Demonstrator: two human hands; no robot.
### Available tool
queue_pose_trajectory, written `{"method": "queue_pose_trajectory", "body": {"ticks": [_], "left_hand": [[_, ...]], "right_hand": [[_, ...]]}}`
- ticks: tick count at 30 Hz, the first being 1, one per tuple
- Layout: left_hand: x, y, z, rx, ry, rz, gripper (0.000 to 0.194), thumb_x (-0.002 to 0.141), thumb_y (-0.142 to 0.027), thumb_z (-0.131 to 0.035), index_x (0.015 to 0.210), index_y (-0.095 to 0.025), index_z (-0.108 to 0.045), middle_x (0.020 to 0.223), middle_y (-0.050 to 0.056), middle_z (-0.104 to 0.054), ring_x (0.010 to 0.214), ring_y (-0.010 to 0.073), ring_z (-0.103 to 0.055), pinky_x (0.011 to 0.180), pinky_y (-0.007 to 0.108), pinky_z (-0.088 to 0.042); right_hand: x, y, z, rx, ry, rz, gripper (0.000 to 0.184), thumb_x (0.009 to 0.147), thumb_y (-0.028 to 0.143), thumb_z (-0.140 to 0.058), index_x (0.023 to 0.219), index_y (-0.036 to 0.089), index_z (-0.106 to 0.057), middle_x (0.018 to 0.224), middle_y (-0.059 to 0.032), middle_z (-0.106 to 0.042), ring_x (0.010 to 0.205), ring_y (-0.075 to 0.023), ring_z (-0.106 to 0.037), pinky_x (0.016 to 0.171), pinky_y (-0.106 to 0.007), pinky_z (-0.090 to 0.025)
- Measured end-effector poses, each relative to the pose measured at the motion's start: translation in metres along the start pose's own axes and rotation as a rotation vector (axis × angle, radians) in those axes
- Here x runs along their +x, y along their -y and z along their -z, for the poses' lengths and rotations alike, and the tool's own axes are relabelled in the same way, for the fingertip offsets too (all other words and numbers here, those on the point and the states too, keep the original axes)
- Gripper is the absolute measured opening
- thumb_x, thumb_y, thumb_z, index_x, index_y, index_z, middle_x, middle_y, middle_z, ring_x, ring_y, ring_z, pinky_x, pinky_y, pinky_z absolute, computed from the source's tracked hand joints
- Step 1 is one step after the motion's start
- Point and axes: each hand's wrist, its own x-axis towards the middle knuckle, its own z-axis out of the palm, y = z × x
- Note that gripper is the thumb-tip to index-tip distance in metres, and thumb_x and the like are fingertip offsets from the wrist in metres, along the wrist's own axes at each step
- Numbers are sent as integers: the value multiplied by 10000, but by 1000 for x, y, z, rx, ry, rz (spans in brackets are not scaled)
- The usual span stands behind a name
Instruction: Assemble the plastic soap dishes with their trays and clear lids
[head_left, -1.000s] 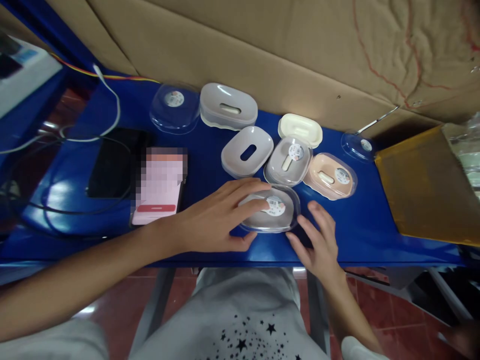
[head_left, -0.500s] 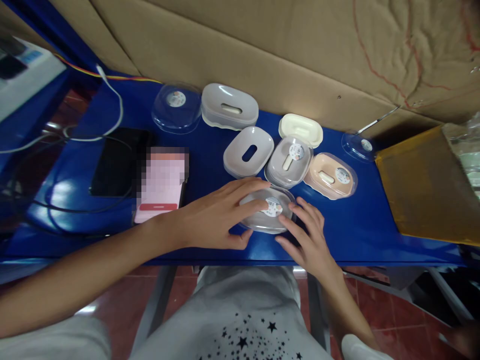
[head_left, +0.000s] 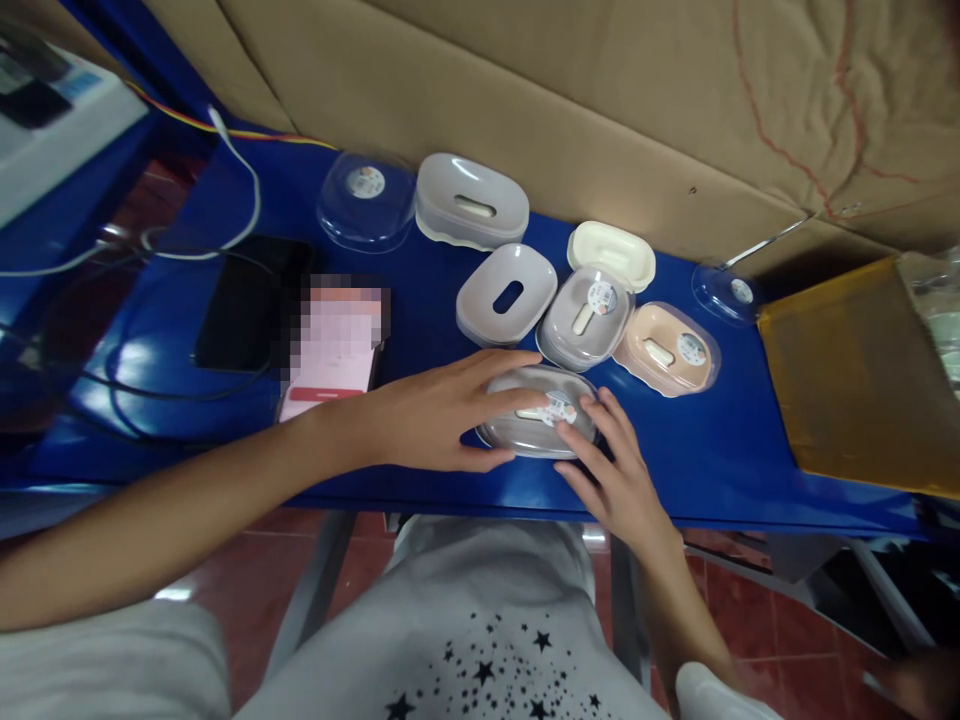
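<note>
A grey soap dish (head_left: 501, 432) with a clear lid and a round sticker lies near the table's front edge, between my two hands. My left hand (head_left: 450, 410) grips its left side, thumb at the near rim, index finger across the lid, another finger at the far rim. At the right side, my right hand (head_left: 611, 465) holds the lid's edge with bent fingertips; its thumb is low at the near corner. Touching its far side is a second lidded grey soap dish (head_left: 559, 325). Beyond my left fingers sits an open grey tray (head_left: 487, 295) with a slot.
A lidded peach soap dish (head_left: 660, 375), a cream tray (head_left: 630, 258) and another grey dish (head_left: 480, 185) stand farther back. Clear lids (head_left: 337, 220) lie at the back. Left are a phone (head_left: 330, 340) and cables (head_left: 255, 200); right, a brown box (head_left: 847, 390).
My left thumb has come in against the dish's near rim, and the left index finger has straightened across the lid. The right hand stays at the right edge. The view has shifted slightly.
</note>
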Motion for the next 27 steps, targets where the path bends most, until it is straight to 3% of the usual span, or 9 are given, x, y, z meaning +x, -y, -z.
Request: {"method": "queue_pose_trajectory", "body": {"ticks": [3, 8, 18, 23, 27], "left_hand": [[-3, 1, 3, -30, 68, 47, 698, 950, -321, -832, 1593, -341, -559, 1758, 132, -404, 1584, 353, -480, 1282, 523, -467], [-6, 5, 4, -47, 127, 72, 907, 880, -208, -906, 1643, -447, -478, 1818, 43, -315, 1582, 302, -497, 1273, 428, -482], [-3, 5, -7, 18, 123, 40, 877, 880, -241, -901, 1645, -369, -491, 1794, 112, -345, 1535, 334, -551, 1228, 481, -533], [-5, 1, -6, 71, 102, 32, 878, 901, -246, -890, 1646, -426, -462, 1830, 74, -275, 1582, 330, -495, 1231, 474, -529], [-3, -3, -8, 176, 115, 34, 853, 945, -248, -849, 1660, -442, -425, 1842, 31, -238, 1604, 334, -460, 1217, 448, -540]], "right_hand": [[-1, 0, -1, -17, -13, 4, 821, 1052, 182, -678, 1733, 425, -291, 1761, -77, -401, 1673, -366, -313, 1270, -681, -460], [-3, -1, 0, -9, -24, 12, 815, 1052, 171, -668, 1732, 420, -296, 1793, -58, -361, 1667, -376, -323, 1268, -687, -458], [-6, 0, 2, -23, -28, 27, 845, 1028, 128, -703, 1727, 394, -311, 1821, -44, -301, 1677, -374, -298, 1273, -676, -463], [-6, 3, 3, -89, -33, 23, 876, 1016, 124, -726, 1732, 396, -300, 1802, -60, -345, 1665, -358, -335, 1258, -636, -501], [-11, 3, 2, -95, -23, 9, 890, 1009, 91, -716, 1738, 380, -294, 1824, -52, -292, 1678, -355, -302, 1279, -610, -486]]}}
